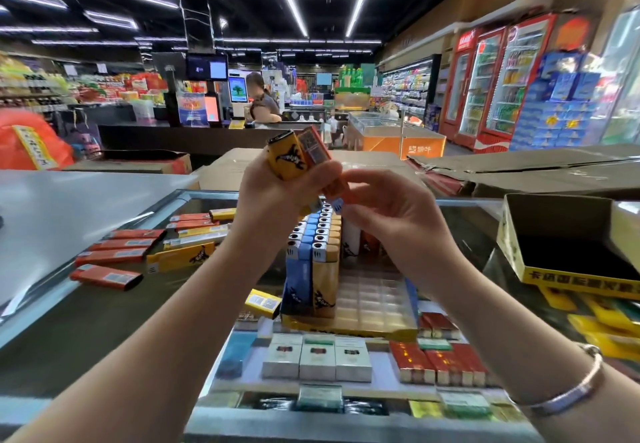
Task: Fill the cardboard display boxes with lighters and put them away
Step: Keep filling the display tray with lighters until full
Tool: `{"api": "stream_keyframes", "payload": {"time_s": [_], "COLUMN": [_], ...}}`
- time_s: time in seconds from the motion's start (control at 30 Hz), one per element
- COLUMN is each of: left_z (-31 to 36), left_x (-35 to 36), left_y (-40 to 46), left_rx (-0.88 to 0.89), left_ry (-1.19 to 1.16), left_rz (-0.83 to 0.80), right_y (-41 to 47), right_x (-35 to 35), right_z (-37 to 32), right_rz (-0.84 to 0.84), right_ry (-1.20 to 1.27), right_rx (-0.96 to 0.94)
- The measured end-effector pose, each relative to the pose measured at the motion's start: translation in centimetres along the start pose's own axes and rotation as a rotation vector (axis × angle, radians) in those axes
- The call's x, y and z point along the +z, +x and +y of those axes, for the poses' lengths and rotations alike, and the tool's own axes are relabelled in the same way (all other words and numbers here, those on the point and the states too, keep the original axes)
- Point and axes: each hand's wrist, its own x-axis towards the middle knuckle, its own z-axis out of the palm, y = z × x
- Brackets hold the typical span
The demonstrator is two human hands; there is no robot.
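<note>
Two lighters sit in my left hand (277, 197), a yellow lighter (286, 158) in front and an orange lighter (320, 158) behind it, my fingers curled round both and holding them up above the tray (377, 328). My right hand (388, 210) pinches the low end of the orange one with thumb and fingertips, the other fingers loosely bent. I judge the step is to draw that one free and stand it in the tray, so I should keep the left grip firm on the yellow one, pull the orange one straight down and out, turn it cap-up, and seat it square in the next open cell so the row stays tight. The tray stands on the glass counter (104, 307) just below my hands; blue, white and yellow lighters stand upright in rows along its left side and back, while its right front shows bare clear cells, so it looks about half filled. More loose lighters (114, 255), mostly orange with some yellow, lie flat on the counter to the left. An open yellow box (568, 276) sits to the right; its inside is dark and I cannot tell what it holds. Under the glass are cigarette packs (317, 359).
</note>
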Motion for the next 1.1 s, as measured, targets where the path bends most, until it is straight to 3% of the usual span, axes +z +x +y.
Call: {"api": "stream_keyframes", "payload": {"time_s": [0.17, 0.27, 0.37, 0.6, 0.87, 0.93, 1.03, 1.1], "left_z": [-0.5, -0.7, -0.9, -1.7, -1.7, -1.8, -1.9, -1.9], "left_x": [0.3, -0.2, -0.6, -0.6, -0.7, -0.8, -0.8, -0.8], "left_y": [-0.3, -0.3, -0.1, -0.2, -0.1, -0.1, 0.0, 0.0], "left_rx": [0.014, 0.006, -0.055, -0.102, -0.19, -0.213, -0.21, -0.205], "left_ry": [0.054, 0.074, 0.025, 0.043, -0.025, -0.03, -0.044, -0.038], "left_rz": [0.007, 0.088, 0.141, 0.113, 0.103, 0.111, 0.115, 0.111], "right_y": [0.1, 0.6, 0.9, 1.1, 1.4, 1.4, 1.1, 0.9], "right_x": [-0.7, -2.3, -4.0, -4.7, -5.6, -5.6, -5.0, -4.5], "right_z": [-0.2, -0.5, -0.3, 0.9, 0.5, 0.6, 1.6, 2.3], "right_rz": [0.095, 0.301, 0.426, 0.29, 0.181, 0.178, 0.14, 0.089], "right_ry": [0.077, 0.187, 0.117, -0.042, 0.342, 0.129, -0.46, -0.653], "right_rx": [0.087, 0.12, 0.147, 0.349, 0.33, 0.257, 0.097, 0.044]}}
